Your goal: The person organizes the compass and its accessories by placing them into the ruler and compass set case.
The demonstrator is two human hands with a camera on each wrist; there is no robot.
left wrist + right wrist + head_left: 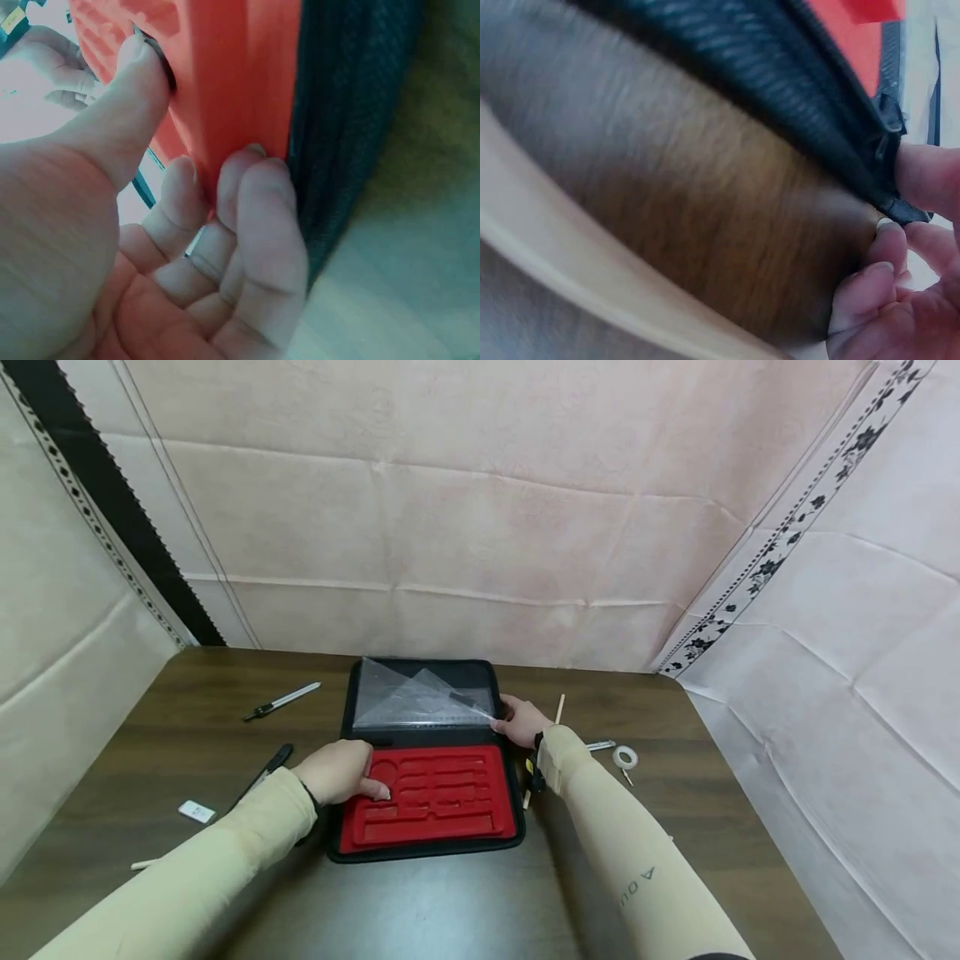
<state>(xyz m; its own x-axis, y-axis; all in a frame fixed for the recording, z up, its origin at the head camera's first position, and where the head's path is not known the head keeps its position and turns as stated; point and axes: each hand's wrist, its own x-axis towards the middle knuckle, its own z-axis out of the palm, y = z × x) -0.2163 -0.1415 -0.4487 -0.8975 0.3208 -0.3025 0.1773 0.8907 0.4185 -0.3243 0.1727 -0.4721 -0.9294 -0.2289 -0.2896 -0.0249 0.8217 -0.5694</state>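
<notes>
A black zippered case (461, 670) lies unfolded on the table, with a red moulded tray (442, 785) in its near half. Clear plastic set squares (408, 703) sit against the far half. My left hand (337, 771) grips the tray at its left side; in the left wrist view the thumb (142, 82) presses into a dark recess and the fingertips (266, 184) lie along the red side wall. At the right edge, my right hand (522, 720) pinches the case near the fold. The right wrist view shows those fingers (926, 176) at the zipper's end.
Left of the case lie a compass (283, 700), a black-ended long tool (276, 762) partly under my sleeve, and a white eraser-like block (197, 811). To the right are a white ring (625, 757) and a thin wooden stick (560, 708). Fabric (450, 543) hangs behind the table.
</notes>
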